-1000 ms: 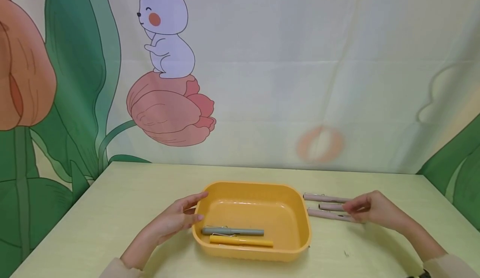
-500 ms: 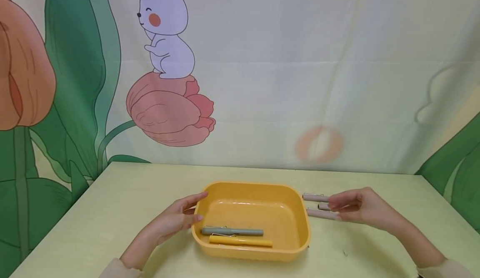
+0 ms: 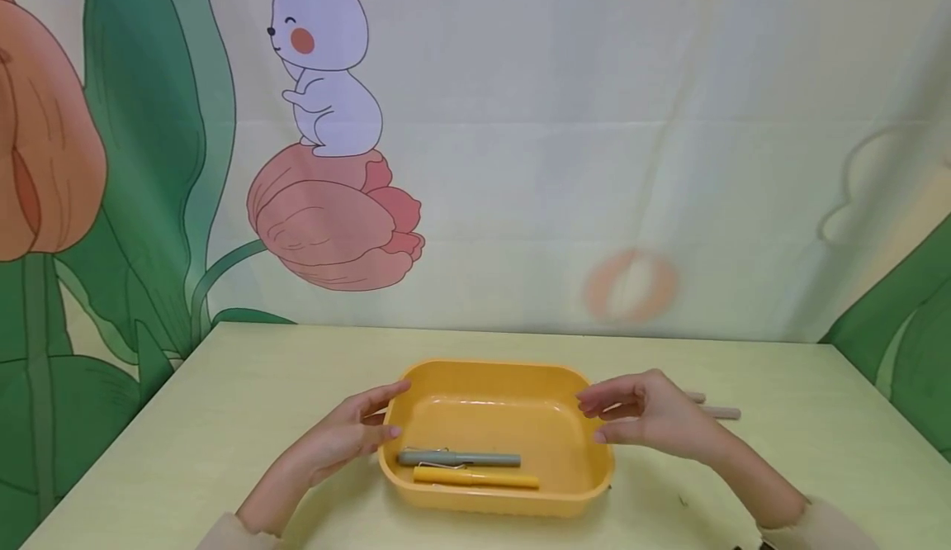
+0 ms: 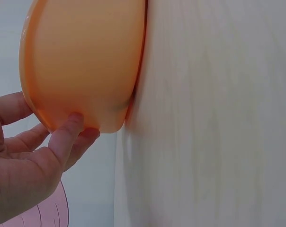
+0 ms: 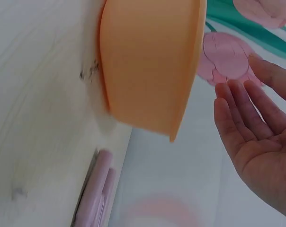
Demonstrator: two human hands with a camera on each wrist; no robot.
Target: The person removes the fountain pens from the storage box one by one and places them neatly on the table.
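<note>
A yellow plastic tray (image 3: 505, 502) sits on the table with a grey-green pen (image 3: 475, 458) and a yellow pen (image 3: 490, 478) lying side by side near its front wall. My left hand (image 3: 345, 428) grips the left end of the tray, index finger and thumb over the rim; the left wrist view shows fingertips on its outer wall (image 4: 86, 56). Over the right rim hovers my right hand (image 3: 654, 418), fingers spread apart and holding nothing. Pinkish pens (image 3: 722, 412) lie right of the tray, partly hidden by this hand; in the right wrist view two pink pens (image 5: 94, 189) show.
The pale table (image 3: 312, 368) reaches back to a printed cloth (image 3: 505, 162) with a rabbit and tulips. A small dark mark (image 3: 683, 500) is on the tabletop right of the tray.
My right hand has moved left from the pinkish pens to the tray's right rim, its fingers spreading. The left hand, the tray and the two pens in it have stayed in place.
</note>
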